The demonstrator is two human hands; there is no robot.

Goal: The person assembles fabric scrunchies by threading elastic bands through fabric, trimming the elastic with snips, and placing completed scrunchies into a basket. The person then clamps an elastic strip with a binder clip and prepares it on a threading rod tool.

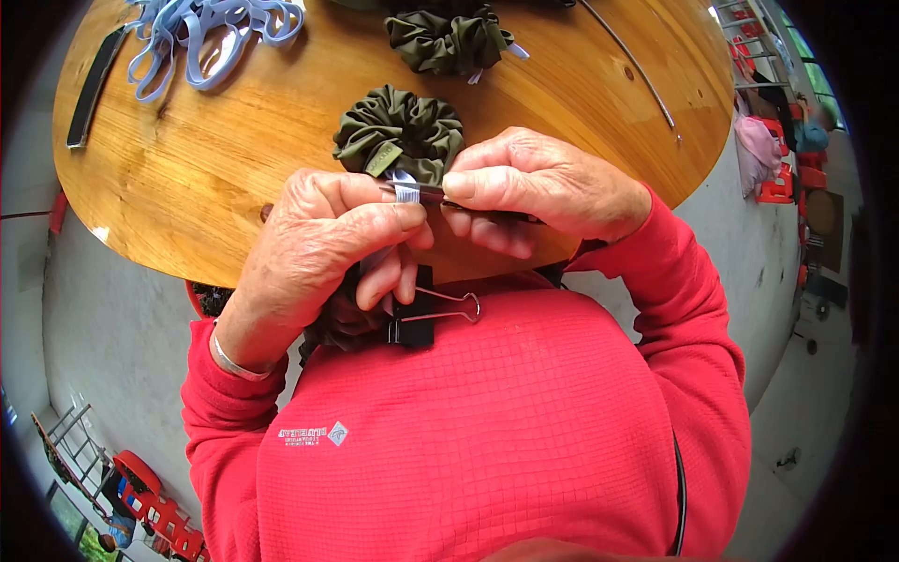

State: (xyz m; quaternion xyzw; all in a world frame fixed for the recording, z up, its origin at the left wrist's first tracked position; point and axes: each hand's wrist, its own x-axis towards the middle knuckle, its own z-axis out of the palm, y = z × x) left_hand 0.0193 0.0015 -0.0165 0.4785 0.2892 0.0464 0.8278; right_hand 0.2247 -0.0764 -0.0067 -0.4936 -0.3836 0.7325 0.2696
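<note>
An olive-green scrunchie [393, 126] with a stitched green label lies on the table just beyond my fingers. A white printed tag [407, 194] hangs from its near edge. My left hand [328, 234] is closed, thumb and index finger pinching beside this tag. In my right hand [548, 192], also closed, is a small dark bladed tool [431, 191] whose thin metal end reaches across the tag. Its exact kind is partly hidden by my fingers. Below my left hand, a black binder clip [410, 332] with wire handles sits near dark fabric at the table edge.
More olive scrunchies [445, 42] lie farther back on the round wooden table [234, 178]. Light blue elastic bands [211, 37] and a black strip [94, 89] are at the left. A thin metal rod [632, 66] lies at the right. Red stools [773, 178] stand beyond.
</note>
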